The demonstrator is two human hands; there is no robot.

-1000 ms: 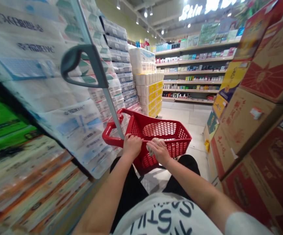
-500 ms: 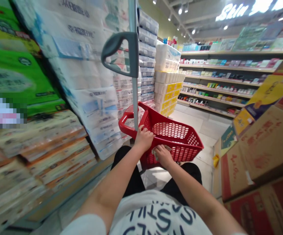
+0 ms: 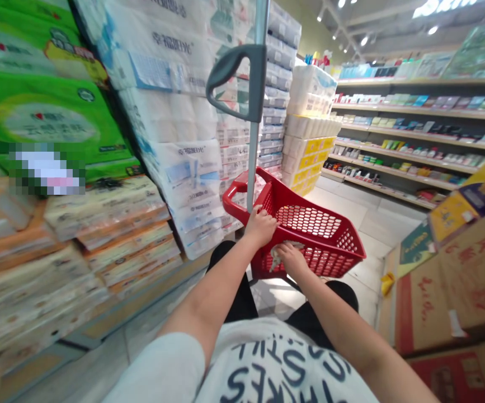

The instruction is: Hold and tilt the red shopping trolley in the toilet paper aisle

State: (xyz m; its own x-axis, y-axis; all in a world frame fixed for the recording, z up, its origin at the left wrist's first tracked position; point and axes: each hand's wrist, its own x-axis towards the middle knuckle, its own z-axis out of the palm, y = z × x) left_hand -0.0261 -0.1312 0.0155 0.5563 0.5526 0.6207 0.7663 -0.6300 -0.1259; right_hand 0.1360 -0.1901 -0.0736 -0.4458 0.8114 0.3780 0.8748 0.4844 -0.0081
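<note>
A red plastic shopping basket [image 3: 330,254] with a perforated wall stands between my knees, its grey pull handle [image 3: 255,84] raised upright. My left hand [image 3: 261,226] is closed over the basket's near rim, close to the foot of the handle pole. Lower on the outer side wall, my right hand [image 3: 291,258] presses a crumpled, pale patterned cloth [image 3: 276,258] against the plastic. Part of the cloth is hidden under the fingers. The inside of the basket shows only in part.
Wrapped toilet-paper packs [image 3: 170,112] are stacked at left, beside green tissue packs [image 3: 49,117] and orange-edged packs [image 3: 128,252]. Cardboard boxes [image 3: 477,280] line the right side. Shelves of small goods [image 3: 414,131] stand beyond the tiled floor [image 3: 363,207].
The view has turned left, so everything sits further right in it. My right hand and the cloth have shifted slightly up the basket wall. My left hand keeps its grip on the rim.
</note>
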